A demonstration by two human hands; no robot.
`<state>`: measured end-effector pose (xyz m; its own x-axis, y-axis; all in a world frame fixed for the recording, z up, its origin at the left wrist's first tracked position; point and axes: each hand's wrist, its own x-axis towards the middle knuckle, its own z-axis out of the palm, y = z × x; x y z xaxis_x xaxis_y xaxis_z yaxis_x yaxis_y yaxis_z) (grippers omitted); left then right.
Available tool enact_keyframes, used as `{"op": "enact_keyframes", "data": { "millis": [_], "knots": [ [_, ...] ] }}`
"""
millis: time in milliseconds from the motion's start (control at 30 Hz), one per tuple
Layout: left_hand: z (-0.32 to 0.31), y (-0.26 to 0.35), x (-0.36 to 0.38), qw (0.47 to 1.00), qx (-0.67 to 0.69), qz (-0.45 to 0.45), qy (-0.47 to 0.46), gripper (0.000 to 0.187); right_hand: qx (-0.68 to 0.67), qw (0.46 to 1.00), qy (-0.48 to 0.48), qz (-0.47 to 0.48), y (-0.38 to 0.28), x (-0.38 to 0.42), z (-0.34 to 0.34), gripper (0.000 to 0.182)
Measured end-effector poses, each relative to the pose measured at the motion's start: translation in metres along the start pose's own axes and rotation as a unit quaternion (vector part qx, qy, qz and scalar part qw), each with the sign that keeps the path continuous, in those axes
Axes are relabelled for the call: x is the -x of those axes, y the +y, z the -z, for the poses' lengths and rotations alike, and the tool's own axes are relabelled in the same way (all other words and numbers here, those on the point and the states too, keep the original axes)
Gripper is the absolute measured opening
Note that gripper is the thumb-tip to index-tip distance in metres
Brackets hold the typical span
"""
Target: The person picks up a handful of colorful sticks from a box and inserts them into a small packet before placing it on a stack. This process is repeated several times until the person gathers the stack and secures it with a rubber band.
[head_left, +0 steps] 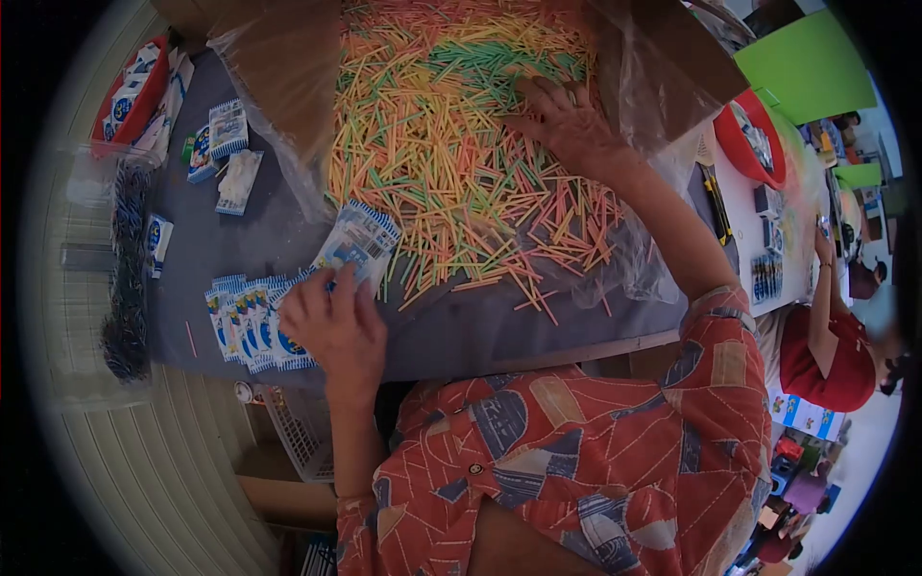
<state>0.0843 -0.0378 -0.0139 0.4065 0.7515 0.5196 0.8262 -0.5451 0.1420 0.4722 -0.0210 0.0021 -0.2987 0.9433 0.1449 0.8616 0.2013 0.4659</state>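
Observation:
My left hand (pixel 336 326) is at the table's front left, its fingers curled around the lower end of a clear-windowed blue-and-white packet (pixel 363 238). Under and beside that hand lies an overlapping row of similar blue-and-white packets (pixel 245 322). My right hand (pixel 571 130) reaches into a big heap of thin pink, yellow and green sticks (pixel 432 182), fingers spread among a patch of green ones. Whether any stick sits between those fingers is hard to see. The heap spills from a cardboard box (pixel 288 106) lined with clear plastic.
Loose packets (pixel 229 130) lie at the left, near a red basin (pixel 130 91) of packets. A clear tray of dark twist ties (pixel 130 259) stands at the left edge. At the right are a yellow-black cutter (pixel 715 202), another red basin (pixel 759 139) and a co-worker in red (pixel 826 355).

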Motion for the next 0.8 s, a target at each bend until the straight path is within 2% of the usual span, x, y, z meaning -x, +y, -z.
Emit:
{"op": "enact_keyframes", "data": {
  "millis": [33, 100, 133, 267, 300, 367, 400, 467, 500, 567, 667, 700, 733, 800],
  "knots": [
    [-0.005, 0.005, -0.007, 0.997, 0.059, -0.039, -0.039, 0.040, -0.014, 1.000, -0.011, 0.005, 0.001, -0.009, -0.010, 0.058],
    [-0.023, 0.013, -0.019, 0.996, 0.064, -0.030, -0.053, 0.038, -0.030, 0.999, -0.022, 0.010, 0.001, -0.015, -0.023, 0.056],
    [-0.029, 0.015, -0.023, 0.995, 0.072, -0.023, -0.066, 0.036, -0.018, 0.999, -0.011, 0.024, 0.001, -0.016, -0.028, 0.047],
    [-0.035, 0.011, -0.023, 0.993, 0.098, -0.017, -0.059, 0.033, -0.029, 0.999, -0.007, 0.013, 0.007, -0.013, -0.011, 0.027],
    [-0.037, 0.010, -0.023, 0.993, 0.100, -0.033, -0.045, 0.032, -0.032, 0.999, -0.007, 0.019, 0.009, -0.012, -0.013, 0.027],
    [-0.039, 0.008, -0.022, 0.993, 0.103, -0.054, -0.035, 0.031, -0.123, 0.986, 0.091, -0.066, 0.012, -0.004, -0.017, 0.021],
    [-0.038, 0.008, -0.023, 0.992, 0.109, -0.048, -0.036, 0.031, -0.122, 0.986, 0.089, -0.070, 0.011, -0.001, -0.021, 0.021],
    [-0.036, 0.013, -0.029, 0.991, 0.120, -0.048, -0.036, 0.031, -0.247, 0.952, 0.070, -0.164, 0.007, 0.005, -0.031, 0.031],
    [-0.033, 0.016, -0.033, 0.994, 0.104, -0.035, -0.024, 0.030, -0.245, 0.953, 0.071, -0.166, 0.005, 0.004, -0.026, 0.031],
    [-0.031, 0.020, -0.035, 0.996, 0.084, -0.018, -0.012, 0.030, -0.398, 0.874, 0.059, -0.271, -0.005, -0.001, -0.012, 0.043],
    [-0.035, 0.020, -0.032, 0.998, 0.054, -0.006, -0.044, 0.029, -0.394, 0.876, 0.114, -0.253, -0.014, -0.007, -0.011, 0.049],
    [-0.036, 0.018, -0.032, 0.997, 0.062, -0.033, -0.036, 0.027, -0.404, 0.874, 0.134, -0.233, -0.018, -0.008, -0.007, 0.039],
    [-0.036, 0.013, -0.029, 0.996, 0.067, -0.059, -0.031, 0.026, -0.422, 0.869, 0.135, -0.220, -0.021, -0.010, -0.017, 0.039],
    [-0.040, 0.001, -0.024, 0.995, 0.098, -0.034, -0.010, 0.023, -0.608, 0.731, 0.207, -0.229, -0.015, -0.015, -0.040, 0.026]
  ]
}}
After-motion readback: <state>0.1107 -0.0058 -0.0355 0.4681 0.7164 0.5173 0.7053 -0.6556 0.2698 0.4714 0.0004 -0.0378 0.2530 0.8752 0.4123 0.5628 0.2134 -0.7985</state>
